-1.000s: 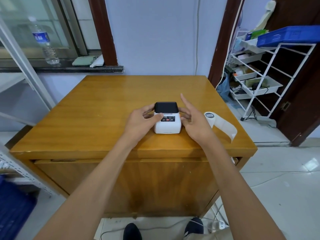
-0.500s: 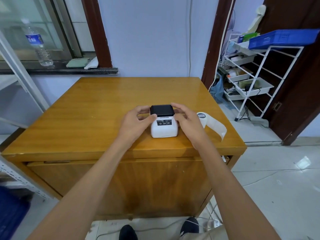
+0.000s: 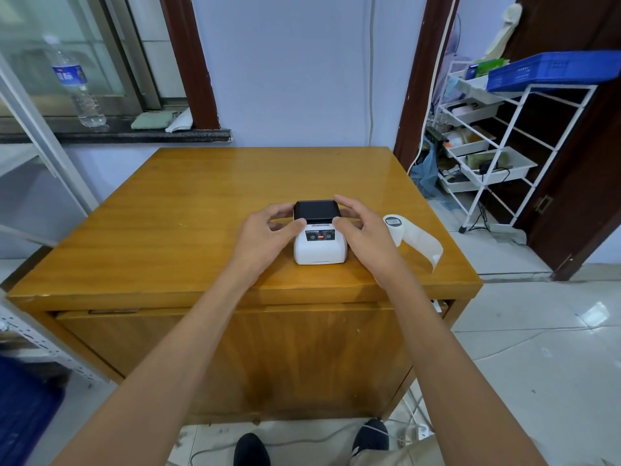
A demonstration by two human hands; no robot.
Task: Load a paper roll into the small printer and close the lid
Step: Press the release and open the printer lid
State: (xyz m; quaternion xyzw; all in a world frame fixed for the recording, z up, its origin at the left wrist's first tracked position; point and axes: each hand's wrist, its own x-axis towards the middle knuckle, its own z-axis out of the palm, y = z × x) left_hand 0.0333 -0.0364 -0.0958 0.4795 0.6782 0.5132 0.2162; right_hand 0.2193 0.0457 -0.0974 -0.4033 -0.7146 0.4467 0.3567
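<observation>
A small white printer (image 3: pixel 319 245) with a black lid (image 3: pixel 317 210) stands near the front edge of the wooden table (image 3: pixel 188 210). The lid lies down on the body. My left hand (image 3: pixel 268 235) grips the printer's left side, thumb at the lid's front corner, fingers behind. My right hand (image 3: pixel 361 227) grips the right side the same way. A white paper roll (image 3: pixel 396 228) lies on the table just right of my right hand, with a loose strip of paper (image 3: pixel 426 247) trailing toward the table's right edge.
A white wire rack (image 3: pixel 497 156) with trays and a blue crate (image 3: pixel 551 70) stands to the right of the table. A water bottle (image 3: pixel 75 85) sits on the window sill at the back left. Cables lie on the floor by my feet.
My right hand went from fingers spread beside the printer to curled around the lid's right side. The left hand kept its hold. The view shifted slightly.
</observation>
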